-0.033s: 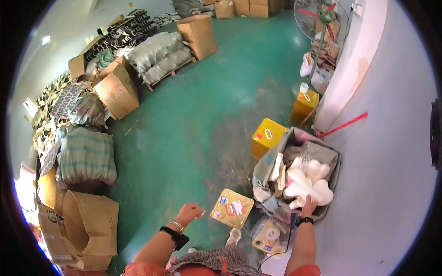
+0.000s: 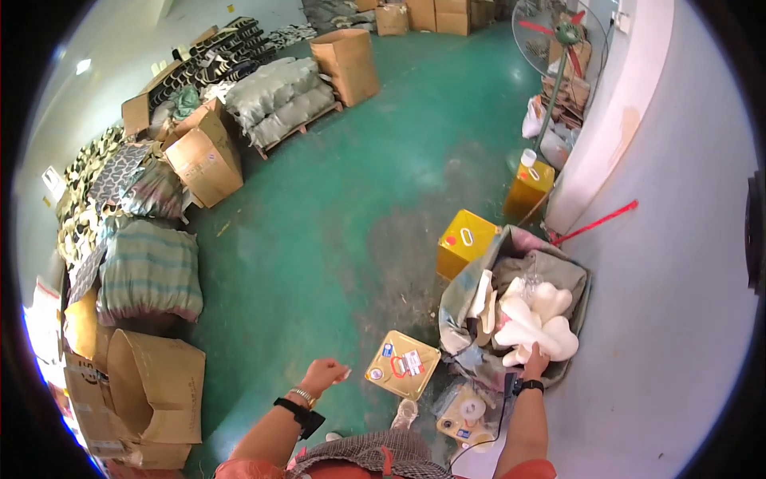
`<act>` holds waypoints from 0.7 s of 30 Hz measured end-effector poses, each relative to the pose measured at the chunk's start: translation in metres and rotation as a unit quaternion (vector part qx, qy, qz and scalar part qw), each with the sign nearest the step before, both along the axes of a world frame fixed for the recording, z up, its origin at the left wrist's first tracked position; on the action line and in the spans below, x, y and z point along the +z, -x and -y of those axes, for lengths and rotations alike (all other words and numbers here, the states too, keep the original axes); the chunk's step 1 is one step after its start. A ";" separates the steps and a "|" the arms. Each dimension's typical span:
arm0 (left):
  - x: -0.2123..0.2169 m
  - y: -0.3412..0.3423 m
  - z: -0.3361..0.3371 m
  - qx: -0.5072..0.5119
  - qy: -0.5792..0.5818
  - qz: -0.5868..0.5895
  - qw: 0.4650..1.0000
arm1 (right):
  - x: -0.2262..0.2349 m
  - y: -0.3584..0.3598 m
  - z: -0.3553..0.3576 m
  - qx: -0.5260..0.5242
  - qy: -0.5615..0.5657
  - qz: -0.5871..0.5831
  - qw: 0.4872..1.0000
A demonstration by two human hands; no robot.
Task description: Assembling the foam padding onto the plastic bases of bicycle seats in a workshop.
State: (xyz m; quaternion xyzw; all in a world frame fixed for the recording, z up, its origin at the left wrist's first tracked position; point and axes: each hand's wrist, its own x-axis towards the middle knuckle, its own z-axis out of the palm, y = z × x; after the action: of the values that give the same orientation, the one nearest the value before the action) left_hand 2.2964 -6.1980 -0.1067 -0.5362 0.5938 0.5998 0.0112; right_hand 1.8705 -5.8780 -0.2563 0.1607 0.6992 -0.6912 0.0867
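My right hand (image 2: 537, 364) reaches into a cloth-lined bin (image 2: 456, 307) on the right, its fingers bent against one of the smooth white moulded pieces (image 2: 517, 354). More white pieces (image 2: 550, 337) of rounded, lobed shape are heaped there with clear plastic. My left hand (image 2: 325, 375) hovers over the floor with fingers pinched together, a small whitish bit showing at the tips that is too small to name. A square gold tin (image 2: 416, 382) with a red handle stands between my hands. Beside my right forearm is another tin (image 2: 455, 421) with white rolls and plastic on it.
Two yellow tins (image 2: 465, 239) stand beyond the bin, near the wall and a standing fan (image 2: 566, 33). A red rod (image 2: 594, 222) leans there. Along the left are cardboard boxes (image 2: 163, 375), a striped sack (image 2: 152, 267) and grey bundles on a pallet (image 2: 299, 128).
My left hand has dropped slightly and shifted a little left. The right hand stays at the white pieces, and the whole view has tilted a touch.
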 end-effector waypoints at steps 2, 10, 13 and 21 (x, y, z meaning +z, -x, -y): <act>0.003 -0.042 -0.002 0.063 -0.003 -0.014 0.998 | 0.000 -0.010 0.015 -0.013 0.032 0.032 0.999; -0.013 -0.170 -0.017 0.111 0.027 0.082 0.990 | 0.036 -0.064 0.036 0.016 -0.024 -0.014 0.999; -0.037 -0.243 -0.037 0.139 0.061 0.083 0.985 | 0.060 -0.097 0.051 0.100 -0.156 -0.004 0.983; -0.083 -0.507 -0.156 0.448 -0.075 0.013 0.891 | 0.043 -0.314 0.152 0.319 0.025 0.106 0.942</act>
State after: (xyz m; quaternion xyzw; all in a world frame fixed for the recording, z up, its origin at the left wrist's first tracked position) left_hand 2.8032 -6.0418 -0.1897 -0.7504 0.2436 0.5773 -0.2106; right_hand 2.1846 -6.0298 -0.2136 -0.0004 0.6828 -0.6240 0.3802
